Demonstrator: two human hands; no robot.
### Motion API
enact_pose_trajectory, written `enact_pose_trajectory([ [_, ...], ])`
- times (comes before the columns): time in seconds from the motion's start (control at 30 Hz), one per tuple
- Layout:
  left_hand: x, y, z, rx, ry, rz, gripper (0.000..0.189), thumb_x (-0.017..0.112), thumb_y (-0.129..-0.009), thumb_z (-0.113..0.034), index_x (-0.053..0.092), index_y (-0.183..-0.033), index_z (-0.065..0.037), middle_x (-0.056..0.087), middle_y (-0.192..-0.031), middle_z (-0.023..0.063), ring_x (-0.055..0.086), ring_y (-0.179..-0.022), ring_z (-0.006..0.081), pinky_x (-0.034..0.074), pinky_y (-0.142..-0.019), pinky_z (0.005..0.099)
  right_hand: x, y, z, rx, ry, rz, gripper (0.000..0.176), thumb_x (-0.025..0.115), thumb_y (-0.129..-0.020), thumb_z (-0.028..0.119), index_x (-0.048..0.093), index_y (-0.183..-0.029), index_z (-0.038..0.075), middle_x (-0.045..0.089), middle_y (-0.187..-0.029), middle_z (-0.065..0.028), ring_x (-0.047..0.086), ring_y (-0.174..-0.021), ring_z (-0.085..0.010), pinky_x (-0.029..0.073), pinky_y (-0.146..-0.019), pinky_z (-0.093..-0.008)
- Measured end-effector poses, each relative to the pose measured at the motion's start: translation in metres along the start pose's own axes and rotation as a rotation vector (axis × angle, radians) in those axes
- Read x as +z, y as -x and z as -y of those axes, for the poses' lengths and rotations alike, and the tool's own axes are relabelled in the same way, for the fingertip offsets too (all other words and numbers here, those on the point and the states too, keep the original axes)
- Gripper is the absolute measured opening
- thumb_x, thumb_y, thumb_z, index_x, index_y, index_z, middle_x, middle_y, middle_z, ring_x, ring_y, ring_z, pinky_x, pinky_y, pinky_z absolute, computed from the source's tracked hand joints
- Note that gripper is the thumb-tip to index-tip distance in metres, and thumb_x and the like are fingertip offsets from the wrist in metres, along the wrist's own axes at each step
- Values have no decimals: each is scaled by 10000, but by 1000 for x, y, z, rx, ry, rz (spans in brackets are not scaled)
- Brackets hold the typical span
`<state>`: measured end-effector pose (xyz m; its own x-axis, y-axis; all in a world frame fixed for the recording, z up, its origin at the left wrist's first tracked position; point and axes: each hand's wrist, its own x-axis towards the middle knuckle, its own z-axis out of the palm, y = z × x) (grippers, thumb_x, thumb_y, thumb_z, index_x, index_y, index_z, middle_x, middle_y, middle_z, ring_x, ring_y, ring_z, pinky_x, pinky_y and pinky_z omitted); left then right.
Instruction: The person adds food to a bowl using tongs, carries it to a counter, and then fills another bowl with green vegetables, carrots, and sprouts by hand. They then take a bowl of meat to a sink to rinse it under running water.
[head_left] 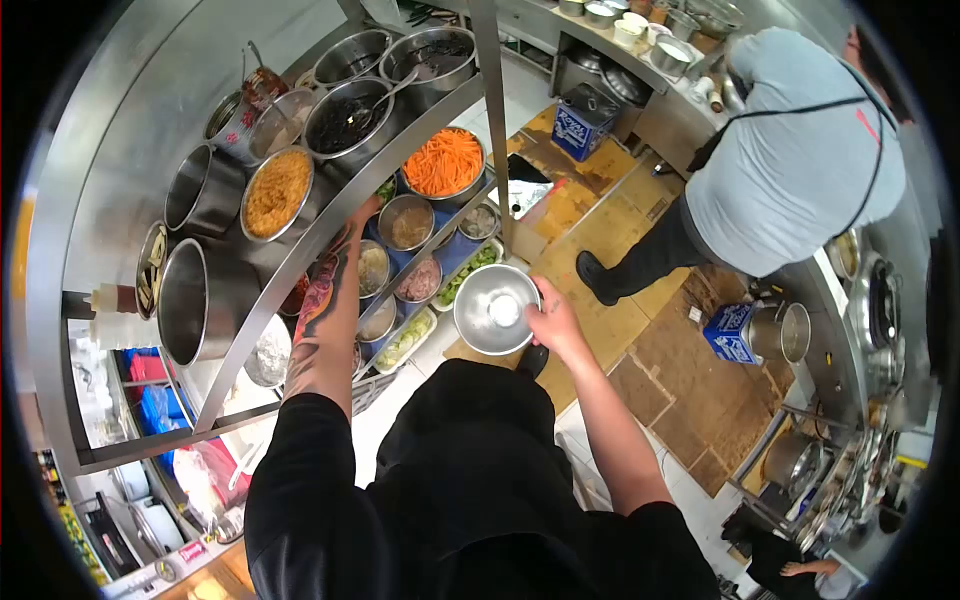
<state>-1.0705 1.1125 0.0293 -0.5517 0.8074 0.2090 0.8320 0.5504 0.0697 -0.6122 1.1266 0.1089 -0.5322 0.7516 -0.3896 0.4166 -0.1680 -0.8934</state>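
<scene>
My right hand [556,318] grips the rim of a shiny metal mixing bowl [490,305], thumb over the edge; nothing shows inside the bowl. On the other side, my tattooed left arm reaches in under the steel shelf rail. My left hand [368,209] is mostly hidden there, beside a container of green vegetables [386,190], so its fingers cannot be made out. Close by stand a pot of shredded carrot [444,163], a tub of brownish food [407,222], a tub of pale pink meat [418,279] and a tray of chopped greens [468,274].
Above my left arm, a steel shelf [330,210] bears several metal pots, one with orange crumbly food [277,195], another with dark strips [349,117]. A co-worker in a grey shirt [790,160] stands at the far counter. On the floor are blue boxes [731,333].
</scene>
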Motion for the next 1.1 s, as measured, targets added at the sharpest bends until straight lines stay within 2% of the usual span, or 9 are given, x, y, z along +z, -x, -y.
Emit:
enact_pose_trajectory([
  [0.13, -13, 27, -6, -106, -33, 43, 334, 692, -856, -75, 634, -1185, -64, 669, -994, 116, 644, -929, 251, 496, -847, 354, -9, -49, 15, -116, 77, 26, 378, 548, -835, 59, 572, -1212, 63, 701, -907, -206, 698, -638, -316, 577, -569, -395],
  [0.23, -24, 44, -4, -159, -9, 40, 338, 698, -858, -82, 631, -1189, -60, 671, -998, 108, 644, -930, 240, 495, -850, 348, -4, -72, 29, -48, 11, 59, 377, 555, -836, 68, 575, -1213, 74, 704, -893, -193, 702, -659, -317, 576, -572, -396],
  [0.27, -28, 46, -4, -168, 5, 36, 340, 699, -859, -84, 630, -1191, -58, 671, -999, 106, 643, -930, 237, 494, -852, 346, 5, -91, 8, -212, 66, 45, 367, 557, -842, 77, 574, -1209, 74, 699, -848, -189, 701, -633, -313, 561, -515, -394],
  [0.6, -103, 54, -6, -263, 189, -78, 357, 719, -868, -107, 622, -1205, -42, 679, -1012, 80, 641, -934, 201, 489, -864, 325, 47, -112, 54, 3, -142, 33, 332, 550, -854, 65, 551, -1184, 32, 682, -754, -166, 657, -488, -225, 517, -415, -355],
  [0.7, -118, 57, -39, -349, 667, 38, 363, 725, -870, -114, 620, -1210, -37, 681, -1016, 73, 640, -935, 190, 488, -868, 319, 53, -112, 57, 16, -219, 21, 340, 538, -869, 49, 532, -1204, -12, 681, -776, -173, 662, -495, -215, 527, -419, -337],
  [0.77, -101, 72, -66, -231, 1444, 118, 311, 709, -884, -100, 651, -1183, -35, 692, -1150, 98, 656, -1016, 250, 484, -919, 339, 54, -112, 55, 6, -223, 12, 354, 538, -869, 48, 529, -1219, -9, 678, -768, -175, 657, -487, -218, 531, -422, -336],
  [0.83, -112, 92, -102, -60, 1335, 312, 298, 691, -873, -41, 661, -1169, -19, 695, -1130, 113, 671, -943, 219, 513, -853, 315, 51, -106, 55, 0, -223, 10, 368, 539, -870, 47, 526, -1234, -5, 674, -761, -176, 652, -480, -222, 536, -425, -335],
  [0.93, -141, 110, -139, 274, 781, 161, 286, 689, -830, 3, 682, -1115, -19, 693, -1045, 120, 683, -873, 186, 543, -759, 312, 33, -91, 54, -37, -198, 9, 393, 547, -870, 43, 522, -1261, 9, 684, -831, -170, 661, -511, -223, 543, -432, -323],
  [1.1, -148, 120, -150, 90, 859, -20, 218, 670, -843, -5, 692, -1060, 0, 683, -990, 136, 671, -731, 210, 537, -684, 314, 1, -84, 32, -104, -187, 18, 404, 552, -873, 29, 521, -1276, 32, 679, -1051, -142, 684, -618, -200, 548, -437, -310],
])
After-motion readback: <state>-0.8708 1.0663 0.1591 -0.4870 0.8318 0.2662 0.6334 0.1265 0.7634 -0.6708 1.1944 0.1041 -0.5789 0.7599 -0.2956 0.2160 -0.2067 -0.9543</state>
